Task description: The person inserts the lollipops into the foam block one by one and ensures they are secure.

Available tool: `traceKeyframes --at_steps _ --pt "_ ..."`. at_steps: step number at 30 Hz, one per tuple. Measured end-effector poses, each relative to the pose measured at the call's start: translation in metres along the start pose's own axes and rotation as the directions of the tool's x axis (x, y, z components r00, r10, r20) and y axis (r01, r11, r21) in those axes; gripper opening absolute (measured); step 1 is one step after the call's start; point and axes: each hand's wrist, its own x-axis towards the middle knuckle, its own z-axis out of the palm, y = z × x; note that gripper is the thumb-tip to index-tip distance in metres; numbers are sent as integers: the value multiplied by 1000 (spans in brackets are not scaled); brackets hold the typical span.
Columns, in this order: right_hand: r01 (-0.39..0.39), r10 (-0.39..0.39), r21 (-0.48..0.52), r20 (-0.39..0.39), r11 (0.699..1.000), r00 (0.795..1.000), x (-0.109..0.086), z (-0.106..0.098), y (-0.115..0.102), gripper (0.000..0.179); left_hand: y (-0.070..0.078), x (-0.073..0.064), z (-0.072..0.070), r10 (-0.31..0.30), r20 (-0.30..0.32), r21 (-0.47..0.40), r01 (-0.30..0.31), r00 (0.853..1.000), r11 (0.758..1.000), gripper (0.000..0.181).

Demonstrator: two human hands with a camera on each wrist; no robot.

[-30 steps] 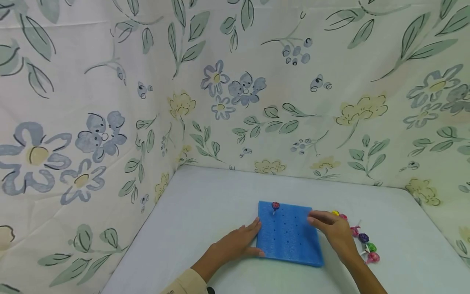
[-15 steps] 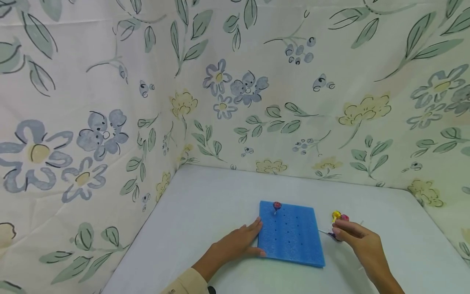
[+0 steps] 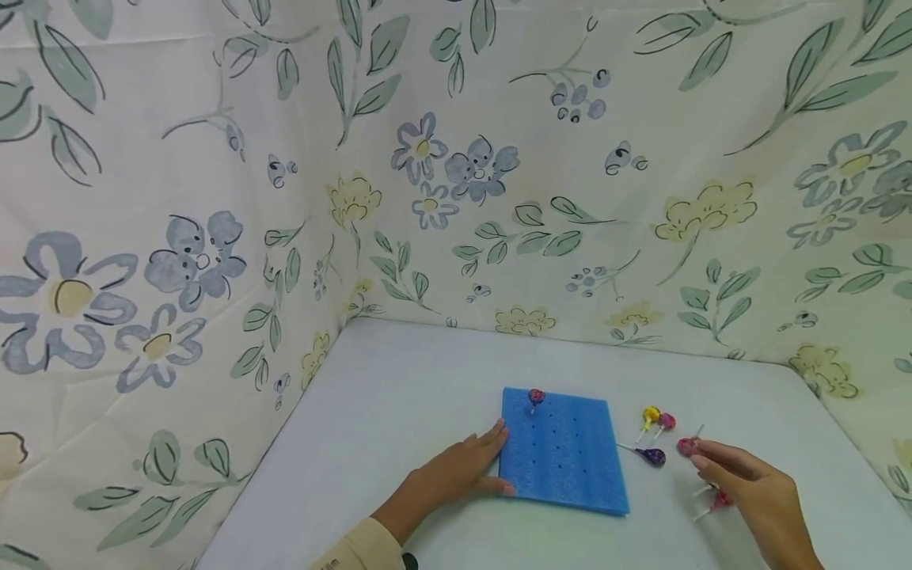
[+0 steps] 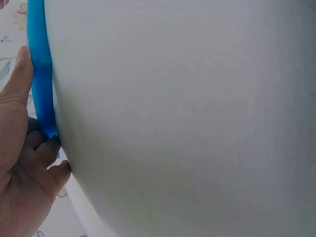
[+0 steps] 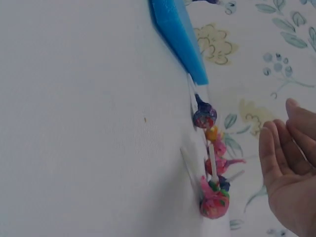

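My left hand (image 3: 456,473) lies along the left side of a blue foam block (image 3: 563,483) dotted with small holes. In the left wrist view, its thumb and fingertips press the block's edge (image 4: 42,74). One red-and-dark wrapped lollipop (image 3: 537,397) stands upright by its stick near the block's far left corner. My right hand (image 3: 758,487) hovers over the loose lollipops, its fingertips overlapping a pink lollipop (image 3: 687,447) in the head view. In the right wrist view the right hand (image 5: 291,158) has loosely bent fingers with nothing between them, apart from the lollipops.
A purple lollipop (image 3: 652,457) lies right of the block, its stick end right at the block's edge. Behind it are a yellow lollipop (image 3: 651,414) and a pink-red one (image 3: 666,422). Another pink lollipop (image 3: 721,499) is partly hidden by my right hand. Floral cloth (image 3: 456,237) surrounds the white table (image 3: 406,380).
My right hand has moved from the block's right edge rightward and nearer to me, uncovering the purple lollipop and the yellow and pink-red ones. The left hand stays on the block.
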Motion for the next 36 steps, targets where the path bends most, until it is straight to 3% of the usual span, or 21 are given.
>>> traceKeyframes --at_steps 8,19,27,36 --pt "-121 117 -60 -62 991 991 8 -14 13 84 -1 1 0 5 3 2 -5 1000 1000 97" --pt "-145 144 -8 -97 989 985 13 -22 36 80 0 0 -1 8 1 5 -8 1000 1000 98" --pt "-189 191 26 -115 982 975 17 -24 48 86 0 -1 -1 16 -3 9 -16 1000 1000 98" --pt "-179 175 -14 -145 984 974 18 -23 54 83 0 -1 -1 13 -6 -2 -13 1000 1000 98"
